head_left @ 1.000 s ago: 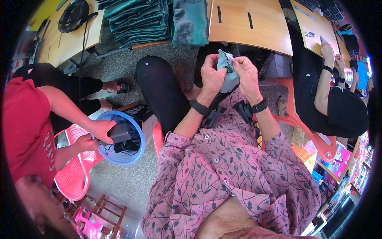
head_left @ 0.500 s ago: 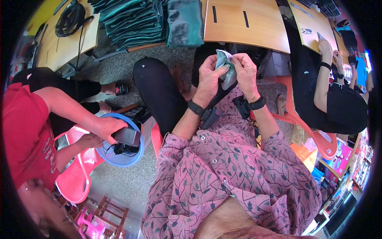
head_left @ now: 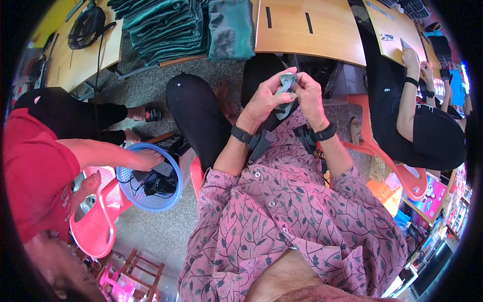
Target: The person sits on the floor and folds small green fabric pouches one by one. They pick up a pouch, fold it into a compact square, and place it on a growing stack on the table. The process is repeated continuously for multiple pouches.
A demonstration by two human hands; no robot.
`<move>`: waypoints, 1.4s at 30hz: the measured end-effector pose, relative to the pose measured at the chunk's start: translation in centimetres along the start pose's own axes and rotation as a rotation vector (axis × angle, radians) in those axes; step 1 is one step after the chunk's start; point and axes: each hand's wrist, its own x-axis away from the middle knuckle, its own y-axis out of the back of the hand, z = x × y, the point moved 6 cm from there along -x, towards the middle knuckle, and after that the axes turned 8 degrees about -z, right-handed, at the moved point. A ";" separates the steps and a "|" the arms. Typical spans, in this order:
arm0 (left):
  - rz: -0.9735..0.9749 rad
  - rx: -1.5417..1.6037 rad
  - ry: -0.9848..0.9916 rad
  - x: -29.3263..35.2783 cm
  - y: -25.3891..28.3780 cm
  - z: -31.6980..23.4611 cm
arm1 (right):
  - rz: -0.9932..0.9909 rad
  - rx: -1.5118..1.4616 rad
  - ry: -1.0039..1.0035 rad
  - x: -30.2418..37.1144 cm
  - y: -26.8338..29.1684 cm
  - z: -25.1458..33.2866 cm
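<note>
My left hand and my right hand are both closed on a small grey-green piece of cloth, held up over my lap in front of my pink patterned shirt. The cloth is bunched between my fingers and mostly hidden by them. A black band sits on each of my wrists. My knees in black trousers point toward a wooden table.
Stacked dark green folded cloth lies on the table ahead. At left a person in red reaches into a blue basket holding black devices, beside a pink chair. At right a person in black sits on an orange chair.
The cloth is now bunched smaller and tighter between my hands, which shifted slightly. The person at left lowered the black device into the blue basket.
</note>
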 end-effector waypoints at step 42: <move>-0.244 -0.636 -0.403 0.2 0.8 -1.2 | -0.087 0.297 0.039 0.0 1.2 1.8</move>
